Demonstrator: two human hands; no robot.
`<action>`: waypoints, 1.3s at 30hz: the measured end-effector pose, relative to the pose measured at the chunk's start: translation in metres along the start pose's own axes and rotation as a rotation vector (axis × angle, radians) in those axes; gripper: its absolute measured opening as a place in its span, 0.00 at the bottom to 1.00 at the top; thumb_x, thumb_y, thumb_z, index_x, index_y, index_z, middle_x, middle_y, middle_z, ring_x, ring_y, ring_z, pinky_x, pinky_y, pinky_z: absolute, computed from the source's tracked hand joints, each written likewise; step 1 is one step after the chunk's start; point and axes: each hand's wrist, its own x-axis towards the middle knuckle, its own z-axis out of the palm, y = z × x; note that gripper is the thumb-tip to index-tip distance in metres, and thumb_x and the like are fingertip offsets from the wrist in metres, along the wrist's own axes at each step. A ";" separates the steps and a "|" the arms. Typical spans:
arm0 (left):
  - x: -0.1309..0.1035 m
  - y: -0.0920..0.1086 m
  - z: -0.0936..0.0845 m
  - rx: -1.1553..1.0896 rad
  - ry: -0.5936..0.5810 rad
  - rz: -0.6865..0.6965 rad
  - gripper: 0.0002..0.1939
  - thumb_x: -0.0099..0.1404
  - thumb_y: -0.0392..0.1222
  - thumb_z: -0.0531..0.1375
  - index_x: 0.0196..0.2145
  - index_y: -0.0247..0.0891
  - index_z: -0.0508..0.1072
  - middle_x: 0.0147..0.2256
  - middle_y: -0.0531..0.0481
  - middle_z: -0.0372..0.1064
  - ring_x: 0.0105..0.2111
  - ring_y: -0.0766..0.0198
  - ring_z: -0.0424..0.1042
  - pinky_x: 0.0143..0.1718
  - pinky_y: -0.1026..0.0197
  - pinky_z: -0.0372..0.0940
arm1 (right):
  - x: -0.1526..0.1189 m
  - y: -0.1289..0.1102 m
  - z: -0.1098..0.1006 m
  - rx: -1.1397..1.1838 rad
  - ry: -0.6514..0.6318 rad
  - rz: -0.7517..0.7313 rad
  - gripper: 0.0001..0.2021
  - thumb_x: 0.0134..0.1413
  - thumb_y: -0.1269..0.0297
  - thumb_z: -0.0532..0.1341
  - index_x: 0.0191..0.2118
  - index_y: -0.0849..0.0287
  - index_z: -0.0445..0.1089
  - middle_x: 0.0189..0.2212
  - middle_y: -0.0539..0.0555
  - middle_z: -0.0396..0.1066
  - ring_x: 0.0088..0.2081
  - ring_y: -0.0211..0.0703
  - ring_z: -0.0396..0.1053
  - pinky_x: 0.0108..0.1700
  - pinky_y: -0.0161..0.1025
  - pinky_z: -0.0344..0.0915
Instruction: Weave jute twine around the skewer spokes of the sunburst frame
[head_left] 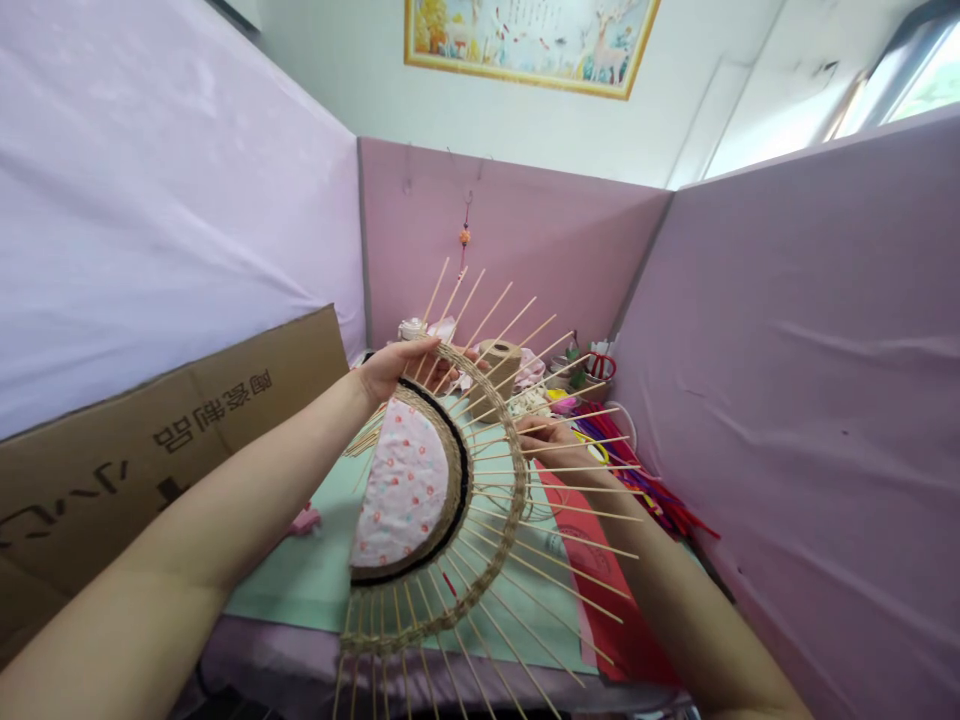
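A half-round woven fan (405, 490) on thin bamboo sticks is held up tilted in front of me. It has a pink flowered cloth centre, a black braided line and an outer band of brown twine (517, 480). My left hand (409, 368) is closed on the upper left end of the band, fingers partly behind the sticks. My right hand (549, 440) pinches at the band's outer right edge, among the sticks, seemingly on loose twine. Thin cord loops (541, 505) hang just below it. A small red mark (449, 584) shows between the lower sticks.
A light green mat (292, 580) covers the table, with a red sheet (592, 570) at right. Behind stand a twine cone (501, 362), red-handled scissors (601, 366) and colourful stems (667, 490). A cardboard piece (225, 400) leans left; pink partitions (517, 230) enclose the table.
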 end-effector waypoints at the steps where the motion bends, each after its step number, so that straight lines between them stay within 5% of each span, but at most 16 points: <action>1: 0.000 -0.001 0.000 -0.003 -0.012 0.007 0.23 0.70 0.42 0.51 0.57 0.25 0.69 0.49 0.34 0.75 0.39 0.61 0.77 0.44 0.61 0.70 | 0.001 0.001 -0.003 -0.008 0.019 -0.007 0.17 0.39 0.50 0.73 0.26 0.59 0.73 0.24 0.48 0.68 0.26 0.35 0.61 0.31 0.36 0.56; 6: -0.001 -0.005 0.006 -0.014 -0.022 0.024 0.25 0.70 0.48 0.49 0.54 0.26 0.72 0.49 0.34 0.75 0.51 0.51 0.74 0.54 0.50 0.66 | 0.005 0.009 -0.020 0.012 0.061 -0.036 0.18 0.40 0.50 0.73 0.30 0.59 0.75 0.24 0.48 0.68 0.26 0.35 0.60 0.30 0.36 0.55; 19: -0.006 -0.004 0.014 0.023 0.104 0.025 0.25 0.68 0.48 0.52 0.53 0.27 0.72 0.46 0.34 0.76 0.46 0.49 0.77 0.52 0.48 0.68 | 0.007 0.001 -0.071 -0.057 0.311 -0.046 0.21 0.35 0.47 0.74 0.30 0.59 0.74 0.23 0.50 0.70 0.23 0.36 0.62 0.27 0.37 0.58; 23: -0.005 -0.004 0.012 0.023 0.094 0.016 0.25 0.68 0.47 0.51 0.55 0.27 0.71 0.46 0.34 0.76 0.45 0.49 0.77 0.51 0.47 0.69 | 0.011 -0.019 -0.086 -0.083 0.331 -0.077 0.21 0.36 0.49 0.74 0.31 0.60 0.75 0.24 0.51 0.72 0.25 0.38 0.66 0.29 0.37 0.61; 28: 0.000 -0.004 0.010 0.017 0.076 -0.009 0.24 0.68 0.46 0.51 0.54 0.27 0.71 0.45 0.34 0.77 0.45 0.50 0.77 0.49 0.49 0.71 | 0.029 -0.059 -0.097 -0.229 0.375 -0.184 0.19 0.39 0.50 0.72 0.31 0.61 0.75 0.21 0.47 0.67 0.21 0.33 0.58 0.25 0.35 0.55; 35: 0.002 -0.006 0.010 0.013 0.093 -0.005 0.22 0.67 0.47 0.52 0.52 0.30 0.73 0.47 0.35 0.76 0.46 0.50 0.77 0.48 0.50 0.71 | 0.045 -0.116 -0.084 -0.377 0.467 -0.416 0.15 0.41 0.52 0.69 0.29 0.59 0.74 0.22 0.49 0.68 0.25 0.35 0.60 0.28 0.36 0.57; 39: 0.000 -0.007 0.011 0.029 0.129 0.016 0.23 0.68 0.47 0.51 0.52 0.30 0.73 0.47 0.35 0.76 0.46 0.49 0.77 0.49 0.49 0.71 | 0.028 -0.120 -0.077 -0.403 0.540 -0.509 0.14 0.43 0.52 0.68 0.30 0.57 0.74 0.25 0.50 0.70 0.28 0.38 0.63 0.32 0.38 0.61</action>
